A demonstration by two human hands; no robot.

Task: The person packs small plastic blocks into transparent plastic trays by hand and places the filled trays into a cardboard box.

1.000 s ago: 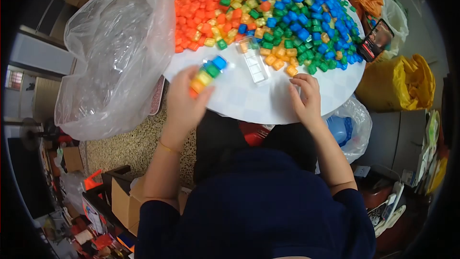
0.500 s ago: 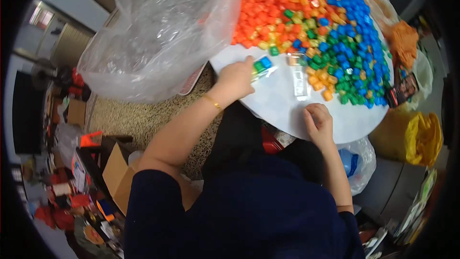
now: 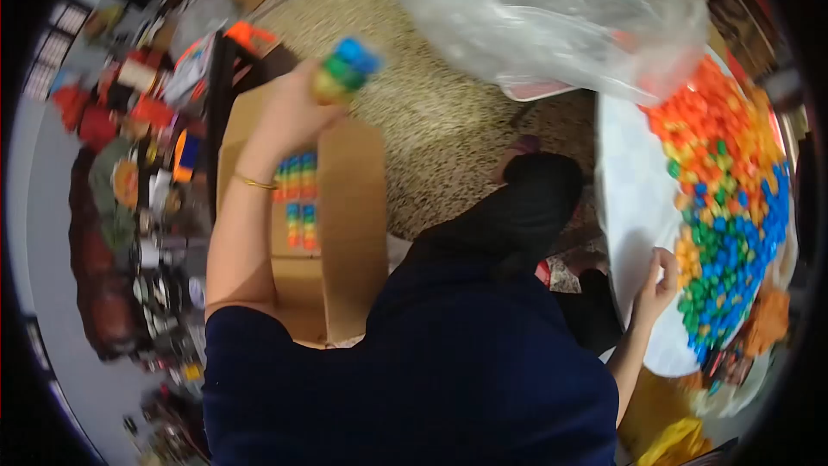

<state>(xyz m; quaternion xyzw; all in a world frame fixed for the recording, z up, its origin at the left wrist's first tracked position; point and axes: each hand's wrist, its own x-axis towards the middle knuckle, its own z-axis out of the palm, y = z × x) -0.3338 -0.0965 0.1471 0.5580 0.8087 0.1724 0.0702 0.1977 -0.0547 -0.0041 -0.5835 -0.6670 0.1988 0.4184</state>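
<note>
My left hand is closed around a clear pack of coloured cubes, with blue, green and yellow showing; motion blurs it. The hand is above an open cardboard box, apart from it. Inside the box lie several similar packs in rows, striped blue, green, yellow, orange and red. At the near edge of the white round table, my right hand has its fingers curled, and I see nothing in them. Closest to it are loose orange and green pieces in a large pile of coloured pieces.
A big clear plastic bag bulges at the table's far left side. Speckled floor lies between box and table. A yellow bag is at lower right. Cluttered shelves and goods line the left.
My left hand has carried the pack from the table leftward to above the cardboard box. The view has turned left, bringing the box's inside into sight. My right hand stays at the table edge.
</note>
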